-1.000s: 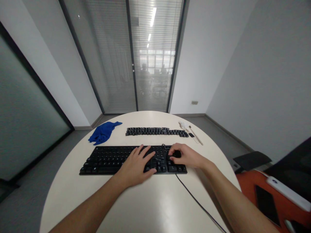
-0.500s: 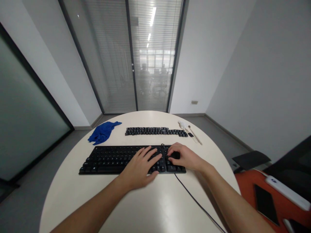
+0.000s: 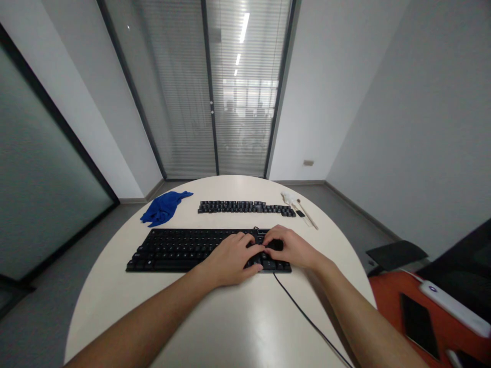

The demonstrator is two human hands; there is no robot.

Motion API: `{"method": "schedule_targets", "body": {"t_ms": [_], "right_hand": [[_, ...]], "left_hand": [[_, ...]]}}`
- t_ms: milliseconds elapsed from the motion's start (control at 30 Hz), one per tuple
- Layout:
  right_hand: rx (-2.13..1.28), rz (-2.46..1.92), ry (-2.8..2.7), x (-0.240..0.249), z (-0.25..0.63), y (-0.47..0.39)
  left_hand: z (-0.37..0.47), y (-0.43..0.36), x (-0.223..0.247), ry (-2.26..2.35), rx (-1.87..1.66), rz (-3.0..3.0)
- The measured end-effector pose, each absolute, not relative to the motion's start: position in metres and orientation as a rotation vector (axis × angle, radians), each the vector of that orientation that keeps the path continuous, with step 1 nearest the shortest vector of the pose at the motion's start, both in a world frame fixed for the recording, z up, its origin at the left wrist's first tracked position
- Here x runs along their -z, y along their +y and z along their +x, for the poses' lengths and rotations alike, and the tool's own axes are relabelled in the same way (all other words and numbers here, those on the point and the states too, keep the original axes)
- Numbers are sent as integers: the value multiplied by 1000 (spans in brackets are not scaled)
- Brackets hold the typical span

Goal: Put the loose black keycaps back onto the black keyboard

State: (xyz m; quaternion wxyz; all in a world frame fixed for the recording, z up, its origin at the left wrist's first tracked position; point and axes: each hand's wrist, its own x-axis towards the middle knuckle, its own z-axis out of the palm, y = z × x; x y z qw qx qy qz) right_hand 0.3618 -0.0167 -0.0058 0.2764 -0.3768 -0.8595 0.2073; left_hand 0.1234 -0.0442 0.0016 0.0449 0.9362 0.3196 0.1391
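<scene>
A black full-size keyboard [image 3: 172, 250] lies across the round table before me. My left hand [image 3: 233, 258] rests over its right part, thumb and index finger apart, the other fingers partly bent. The left index fingertip meets the fingertips of my right hand [image 3: 287, 246] above the number pad. My right hand is closed in a pinch there, thumb and fingers bent towards each other; whatever is between them is too small to make out. Behind the keyboard lie rows of loose black keycaps [image 3: 232, 206].
A crumpled blue cloth [image 3: 163, 208] lies at the table's back left. Right of the keycaps are a thin stick [image 3: 308, 214], a small black piece [image 3: 300, 213] and white material [image 3: 288, 198]. The cable [image 3: 307, 315] runs to the front right. A phone [image 3: 419, 325] lies on a red seat [image 3: 391, 291].
My left hand has slid right, and its spread fingers have bent, bringing the index finger to my right fingertips. My right hand stays pinched over the number pad.
</scene>
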Motion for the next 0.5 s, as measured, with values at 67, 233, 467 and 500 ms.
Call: {"method": "schedule_targets", "body": {"t_ms": [67, 233, 467, 500], "right_hand": [[-572, -1015, -2298, 6, 362, -17], [-608, -1042, -2267, 6, 362, -19], [-569, -1005, -2320, 4, 357, -19], [-577, -992, -2325, 4, 358, -19]], "left_hand": [[123, -40, 0, 938, -466, 2836], [119, -41, 11, 919, -536, 2786], [116, -44, 14, 953, -557, 2791], [117, -44, 14, 954, -556, 2796]]}}
